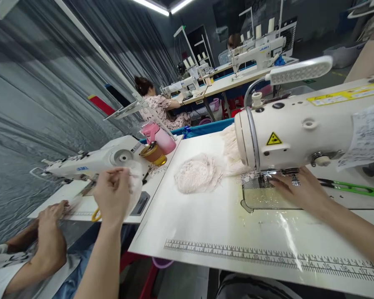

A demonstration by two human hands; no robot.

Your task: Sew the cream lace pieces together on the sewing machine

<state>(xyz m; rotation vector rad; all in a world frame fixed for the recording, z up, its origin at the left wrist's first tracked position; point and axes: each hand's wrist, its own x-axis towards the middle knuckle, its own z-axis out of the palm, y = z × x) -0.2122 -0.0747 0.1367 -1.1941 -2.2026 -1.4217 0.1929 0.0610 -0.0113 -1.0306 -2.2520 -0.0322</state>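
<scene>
Bare and close to the camera, the left forearm (101, 257) slants up to the left hand (112, 197), held above the edge of the neighbouring table, with a thin cloth piece (136, 189) hanging beside its fingers. That piece looks almost weightless, soft and see-through, so it would likely flop, crease or snag; an edge pinched between thumb and fingertips seems the surest hold. Pale gathered cloth (196, 176) lies on the white table (205, 220), left of the sewing machine (299, 124), and more cloth (232, 149) is bunched against the machine's head. Its ruffles look springy but limp, best taken by a flat edge rather than a loose frill. The left fingers are curled closely together, apparently pinching the thin piece. Under the machine, the right hand (302, 189) reaches in beside the metal foot (264, 177); its fingertips are partly hidden, so whether they grip anything can't be made out. Green snips (355, 187) lie just beyond that wrist.
</scene>
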